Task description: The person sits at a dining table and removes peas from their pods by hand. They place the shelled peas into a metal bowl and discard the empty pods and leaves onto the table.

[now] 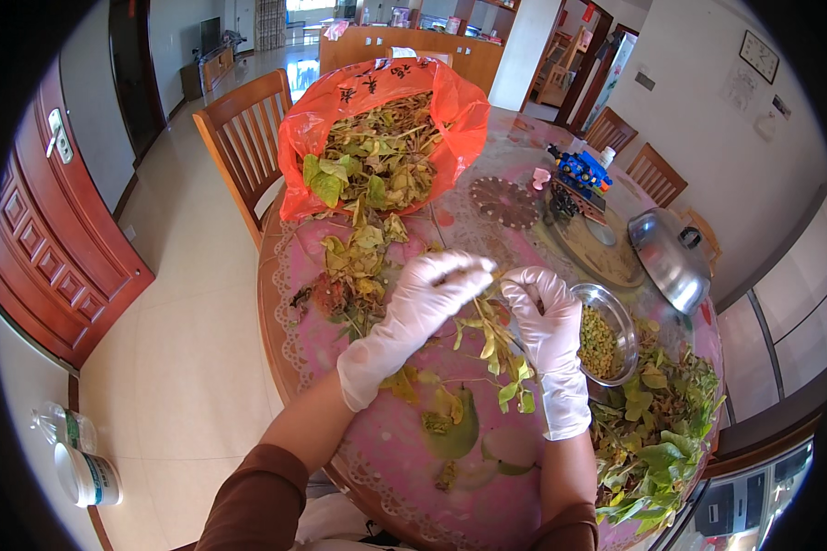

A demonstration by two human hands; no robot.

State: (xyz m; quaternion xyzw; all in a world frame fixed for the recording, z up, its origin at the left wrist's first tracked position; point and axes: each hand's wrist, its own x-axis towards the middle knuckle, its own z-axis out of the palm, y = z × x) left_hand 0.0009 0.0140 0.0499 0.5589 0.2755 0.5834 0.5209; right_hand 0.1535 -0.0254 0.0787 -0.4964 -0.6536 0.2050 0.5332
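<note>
Both hands wear thin white gloves. My left hand (448,275) and my right hand (541,299) are close together over the table, with a stem of yellow-green bean pods and leaves (493,337) hanging between them. My right hand's fingers are closed on the stem; whether my left fingers grip it too is unclear. Just right of my right hand stands a metal bowl (632,344) of small green-yellow beans (598,344). Behind the hands, a red plastic bag (465,138) lies open, full of wilted leafy stems (379,151). A leafy pile (655,427) lies at the right edge.
Loose leaves (358,262) lie on the patterned tablecloth (386,475) left of the hands. A metal lid (672,262), a round board (599,251) and a blue toy (582,172) are at the back right. A wooden chair (244,131) stands beside the table.
</note>
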